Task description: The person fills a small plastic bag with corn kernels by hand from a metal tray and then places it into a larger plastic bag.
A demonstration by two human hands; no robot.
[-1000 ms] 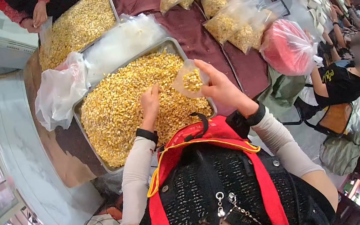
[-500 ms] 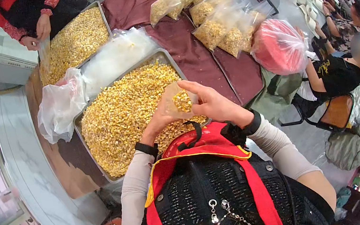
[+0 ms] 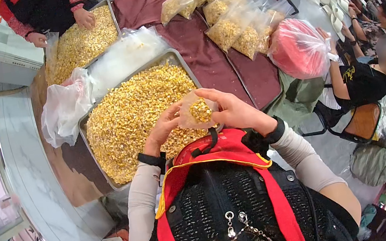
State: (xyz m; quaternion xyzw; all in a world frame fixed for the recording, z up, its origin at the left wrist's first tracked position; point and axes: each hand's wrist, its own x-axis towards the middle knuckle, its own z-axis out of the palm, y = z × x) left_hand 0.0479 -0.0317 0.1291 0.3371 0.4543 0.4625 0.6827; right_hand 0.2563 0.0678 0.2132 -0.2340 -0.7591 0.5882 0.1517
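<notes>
A small translucent bag [image 3: 187, 119] is held up between my two hands, above the near right edge of a metal tray [image 3: 185, 65]. Yellow and whitish bits show through its mouth. My left hand [image 3: 161, 128] grips the bag's left side with bent fingers. On the other side, my right hand [image 3: 234, 108] holds the bag's right edge between thumb and fingers. Under the hands, a large heap of the same bits [image 3: 131, 121] fills the tray.
Beyond lie a second heaped tray [image 3: 114, 18], a stack of flat clear bags [image 3: 124, 55] and a crumpled plastic bag [image 3: 66, 109]. Filled bags [image 3: 227, 34] and a red bundle in plastic [image 3: 296, 48] are on the maroon cloth [image 3: 202, 57]. Other people work at far left and right.
My left hand has drawn left and back to the bag's side, and the bag's mouth faces me more. At the far tray, a co-worker's hand has moved from their bag onto the heap.
</notes>
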